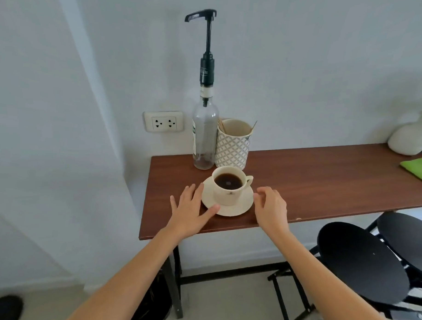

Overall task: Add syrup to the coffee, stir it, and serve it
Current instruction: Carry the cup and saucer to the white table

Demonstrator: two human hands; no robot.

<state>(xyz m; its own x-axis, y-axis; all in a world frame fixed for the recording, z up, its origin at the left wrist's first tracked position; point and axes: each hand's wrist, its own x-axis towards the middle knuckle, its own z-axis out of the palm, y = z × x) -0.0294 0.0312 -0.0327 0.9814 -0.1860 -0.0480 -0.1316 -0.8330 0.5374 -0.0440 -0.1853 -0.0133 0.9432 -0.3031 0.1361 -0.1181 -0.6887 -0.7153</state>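
Note:
A cream cup (pixel 228 192) of black coffee stands on a cream saucer (pixel 237 208) near the left end of a brown table (pixel 324 178). Behind it stands a clear syrup bottle (pixel 204 138) with a tall black pump (pixel 207 52), its spout pointing left. Beside the bottle is a patterned holder (pixel 232 146) with wooden stir sticks. My left hand (pixel 190 209) lies open on the table at the saucer's left, its thumb touching the rim. My right hand (pixel 271 207) hovers at the saucer's right with curled fingers, holding nothing.
A wall socket (pixel 163 121) sits left of the bottle. A white rounded object (pixel 409 139) and a green cloth (pixel 419 167) lie at the table's far right. Two black stools (pixel 359 260) stand to the right below the table. A dark bin (pixel 150 299) is under the table.

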